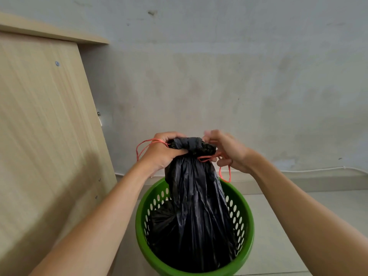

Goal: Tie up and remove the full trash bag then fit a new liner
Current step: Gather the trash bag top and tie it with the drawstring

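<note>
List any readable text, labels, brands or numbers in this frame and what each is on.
None readable. The black bag, green bin, red drawstring, wooden panel and wall show no print. Left hand grips the bag's neck; right hand pinches the drawstring.

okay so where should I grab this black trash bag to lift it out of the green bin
Grip the black trash bag at its gathered neck, just under the bunched top, coming from above. The plastic narrows to a hand-sized bunch there, well above the green bin rim; the body sits inside.
</note>
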